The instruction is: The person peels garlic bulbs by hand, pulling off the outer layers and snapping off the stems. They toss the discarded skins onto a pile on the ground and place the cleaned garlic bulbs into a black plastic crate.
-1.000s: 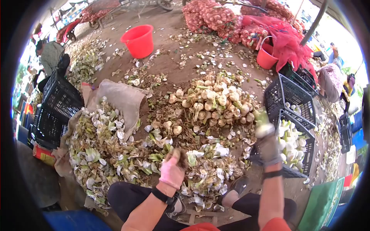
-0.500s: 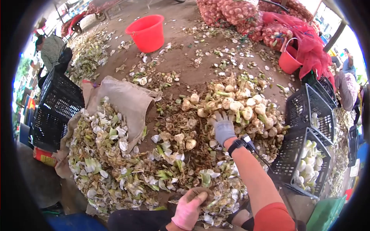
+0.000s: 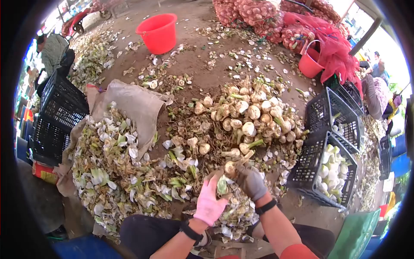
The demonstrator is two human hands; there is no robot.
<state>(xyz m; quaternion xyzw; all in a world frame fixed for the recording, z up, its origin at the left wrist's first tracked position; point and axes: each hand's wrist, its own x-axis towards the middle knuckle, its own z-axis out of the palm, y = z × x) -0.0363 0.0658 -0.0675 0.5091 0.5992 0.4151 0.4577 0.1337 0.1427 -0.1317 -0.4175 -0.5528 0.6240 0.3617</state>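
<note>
My right hand (image 3: 252,183), in a grey glove with a black band at the wrist, holds a garlic bulb (image 3: 231,169) by its stalk, low in the centre. Close on its left is my left hand (image 3: 211,199), in a pink glove, fingers apart near a green leaf piece (image 3: 221,186); nothing is plainly gripped in it. Beyond both hands lies a pile of untrimmed garlic (image 3: 254,113) with stalks and roots. Peeled skins and leaves (image 3: 114,172) form a heap to the left.
Black crates (image 3: 310,166) on the right hold white garlic; more black crates (image 3: 54,125) stand left. A red bucket (image 3: 158,34), a smaller pink bucket (image 3: 310,64) and net bags of garlic (image 3: 258,15) are farther back. People sit at both far sides.
My right hand has come back from the pile towards me with a garlic bulb. My left hand has moved up beside it, and its fingers have spread. The view has shifted slightly.
</note>
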